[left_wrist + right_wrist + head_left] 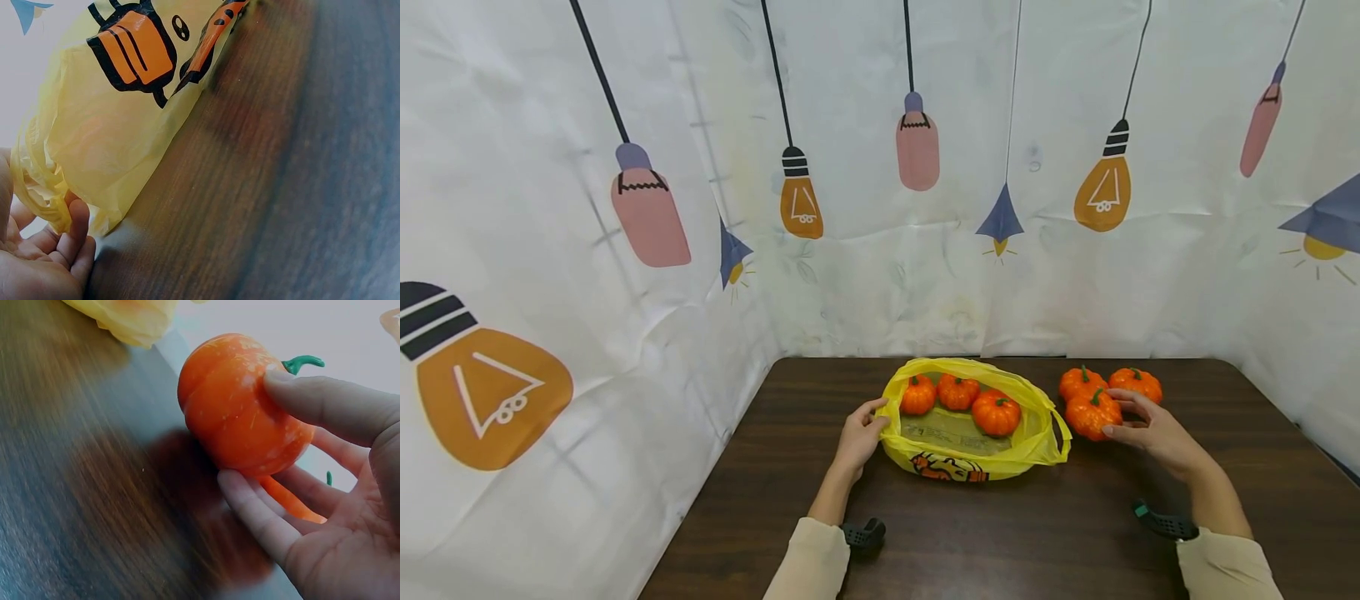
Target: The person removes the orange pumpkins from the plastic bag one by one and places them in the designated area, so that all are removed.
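A yellow plastic bag (pixel 992 467) lies with its mouth spread on the dark table, three small orange pumpkins inside, one of them (pixel 996 413) at the right. My left hand (pixel 859 437) pinches the bag's left rim; in the left wrist view the fingers of that hand (pixel 47 256) curl at the gathered yellow plastic (pixel 106 137). Right of the bag, my right hand (pixel 1157 433) grips a pumpkin (pixel 1092 417) from its right side. The right wrist view has the hand's (pixel 337 512) thumb on top of this pumpkin (pixel 240 406) and fingers beneath.
Two more orange pumpkins, one at the back (pixel 1081 382) and one to its right (pixel 1137 384), stand behind the gripped one. The brown table (pixel 1000 542) reaches back to a white curtain (pixel 880 292) printed with lamps.
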Demonstrator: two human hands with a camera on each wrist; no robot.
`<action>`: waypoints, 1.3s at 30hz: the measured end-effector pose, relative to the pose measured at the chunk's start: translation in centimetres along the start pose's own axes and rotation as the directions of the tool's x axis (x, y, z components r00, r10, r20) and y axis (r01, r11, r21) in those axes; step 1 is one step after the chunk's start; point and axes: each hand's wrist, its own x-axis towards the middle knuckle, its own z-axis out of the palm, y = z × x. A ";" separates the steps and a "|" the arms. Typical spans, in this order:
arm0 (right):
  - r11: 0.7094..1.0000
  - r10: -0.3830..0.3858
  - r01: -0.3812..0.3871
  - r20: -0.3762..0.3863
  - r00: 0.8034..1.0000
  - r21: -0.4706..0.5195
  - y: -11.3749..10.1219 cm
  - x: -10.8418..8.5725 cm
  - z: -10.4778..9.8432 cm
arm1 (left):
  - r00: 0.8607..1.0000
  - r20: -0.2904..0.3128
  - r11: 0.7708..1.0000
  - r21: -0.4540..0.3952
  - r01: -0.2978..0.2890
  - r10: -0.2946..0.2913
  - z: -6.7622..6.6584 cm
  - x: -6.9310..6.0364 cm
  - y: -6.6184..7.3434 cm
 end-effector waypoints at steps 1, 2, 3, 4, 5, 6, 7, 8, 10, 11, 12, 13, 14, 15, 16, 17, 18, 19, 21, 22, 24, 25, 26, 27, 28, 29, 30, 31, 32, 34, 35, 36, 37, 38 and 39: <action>1.000 0.002 -0.002 -0.002 1.000 0.004 0.1 0.0 0.0 | 1.000 0.001 1.000 0.001 -0.003 0.003 0.0 0.0 0.0; 1.000 0.003 -0.003 -0.001 1.000 0.004 0.1 0.0 -0.1 | 1.000 0.001 1.000 0.001 -0.002 0.002 0.0 0.0 0.0; 1.000 0.008 -0.008 -0.003 1.000 0.000 0.2 0.0 -0.1 | 1.000 -0.001 1.000 -0.001 0.003 -0.003 0.0 0.0 0.0; 1.000 0.011 -0.011 -0.004 1.000 -0.010 0.3 -0.1 -0.1 | 1.000 -0.002 1.000 -0.001 0.005 -0.005 0.0 0.0 0.1; 1.000 0.019 -0.019 -0.009 1.000 -0.024 0.3 -0.1 -0.1 | 1.000 -0.002 1.000 -0.002 0.005 -0.005 0.0 0.0 0.1; 0.999 0.019 -0.020 -0.011 1.000 -0.043 0.4 -0.1 -0.1 | 1.000 -0.002 1.000 -0.002 0.007 -0.007 0.0 0.0 0.1; 0.998 0.021 -0.021 -0.014 1.000 -0.057 0.4 -0.1 -0.1 | 1.000 -0.001 1.000 -0.002 0.005 -0.005 0.0 0.0 0.2; 0.997 0.021 -0.022 -0.016 1.000 -0.075 0.5 -0.1 -0.1 | 1.000 -0.001 1.000 -0.002 0.008 -0.008 0.0 0.0 0.2; 0.995 0.024 -0.027 -0.026 0.999 -0.100 0.6 -0.2 -0.1 | 1.000 0.002 1.000 0.001 0.005 -0.005 0.1 0.0 0.2; 0.994 0.026 -0.029 -0.030 0.999 -0.108 0.6 -0.2 -0.1 | 1.000 0.003 1.000 0.002 0.005 -0.005 0.1 0.0 0.2; 0.993 0.025 -0.028 -0.031 0.999 -0.114 0.6 -0.2 0.0 | 1.000 0.003 1.000 0.002 0.004 -0.004 0.1 0.0 0.2; 0.993 0.029 -0.033 -0.033 0.999 -0.116 0.7 -0.2 0.0 | 1.000 0.002 1.000 0.000 0.006 -0.006 0.1 0.0 0.2; 0.992 0.033 -0.037 -0.036 0.999 -0.118 0.7 -0.3 0.0 | 1.000 0.002 1.000 -0.002 0.006 -0.006 0.1 0.0 0.2; 0.992 0.038 -0.042 -0.038 0.999 -0.118 0.7 -0.2 0.0 | 1.000 0.000 1.000 -0.003 0.007 -0.007 0.1 0.0 0.1; 0.992 0.041 -0.045 -0.039 0.998 -0.118 0.7 -0.2 0.0 | 1.000 -0.002 1.000 -0.004 0.007 -0.007 0.1 0.0 0.1; 0.992 0.043 -0.047 -0.040 0.998 -0.119 0.8 -0.2 0.0 | 1.000 -0.005 1.000 -0.005 0.008 -0.008 0.0 0.0 0.1; 0.992 0.044 -0.048 -0.040 0.998 -0.119 0.8 -0.2 0.1 | 1.000 -0.005 1.000 -0.004 0.006 -0.006 0.0 0.0 0.1; 0.992 0.045 -0.050 -0.041 0.998 -0.119 0.9 -0.2 0.0 | 1.000 -0.005 1.000 -0.002 0.004 -0.004 0.0 0.0 0.1; 0.992 0.048 -0.053 -0.043 0.998 -0.117 1.0 -0.2 0.0 | 1.000 -0.008 1.000 0.002 0.005 -0.005 0.0 0.0 0.1; 0.992 0.048 -0.053 -0.043 0.998 -0.117 1.0 -0.2 0.0 | 1.000 -0.008 1.000 0.003 0.005 -0.005 0.0 0.0 0.1; 0.992 0.051 -0.055 -0.042 0.998 -0.115 1.1 -0.1 0.0 | 1.000 -0.008 1.000 0.005 0.004 -0.004 0.0 0.0 0.1; 0.992 0.053 -0.057 -0.041 0.998 -0.112 1.2 -0.1 0.0 | 1.000 -0.008 1.000 0.004 0.006 -0.006 0.0 0.0 0.1; 0.992 0.055 -0.059 -0.040 0.998 -0.108 1.3 -0.1 0.0 | 1.000 -0.009 1.000 0.002 0.009 -0.009 0.1 0.0 0.1; 0.993 0.057 -0.061 -0.038 0.998 -0.106 1.4 -0.1 0.0 | 1.000 -0.008 1.000 0.001 0.009 -0.009 0.1 0.1 0.0; 0.993 0.060 -0.063 -0.037 0.998 -0.102 1.5 0.0 0.0 | 1.000 -0.007 1.000 0.001 0.008 -0.008 0.1 0.1 0.0; 0.993 0.064 -0.067 -0.034 0.997 -0.097 1.6 0.0 0.0 | 1.000 -0.006 1.000 0.001 0.008 -0.008 0.1 0.1 0.0; 0.993 0.068 -0.070 -0.033 0.997 -0.092 1.6 0.0 0.0 | 1.000 -0.005 1.000 0.001 0.007 -0.007 0.1 0.1 0.0; 0.993 0.071 -0.073 -0.031 0.997 -0.089 1.7 0.0 0.1 | 1.000 -0.005 1.000 0.001 0.008 -0.008 0.1 0.0 0.0; 0.993 0.074 -0.076 -0.029 0.997 -0.086 1.7 0.0 0.1 | 1.000 -0.003 1.000 0.003 0.003 -0.003 0.1 0.0 0.0; 0.993 0.081 -0.083 -0.024 0.996 -0.081 1.7 0.0 0.1 | 1.000 -0.002 1.000 0.003 0.003 -0.003 0.1 0.0 0.1; 0.993 0.085 -0.087 -0.022 0.996 -0.079 1.7 0.0 0.1 | 1.000 -0.001 1.000 0.004 0.004 -0.004 0.1 0.0 0.2; 0.993 0.090 -0.091 -0.021 0.996 -0.077 1.7 0.0 0.1 | 1.000 0.000 1.000 0.005 0.004 -0.004 0.1 0.0 0.2; 0.993 0.093 -0.094 -0.018 0.995 -0.077 1.7 0.0 0.1 | 1.000 0.001 1.000 0.005 0.005 -0.005 0.1 0.0 0.2; 0.992 0.097 -0.098 -0.016 0.995 -0.075 1.6 0.0 0.2 | 1.000 0.003 1.000 0.006 0.005 -0.005 0.0 0.0 0.2; 0.992 0.101 -0.101 -0.015 0.995 -0.074 1.6 0.0 0.2 | 1.000 0.002 1.000 0.005 0.009 -0.009 0.1 0.0 0.2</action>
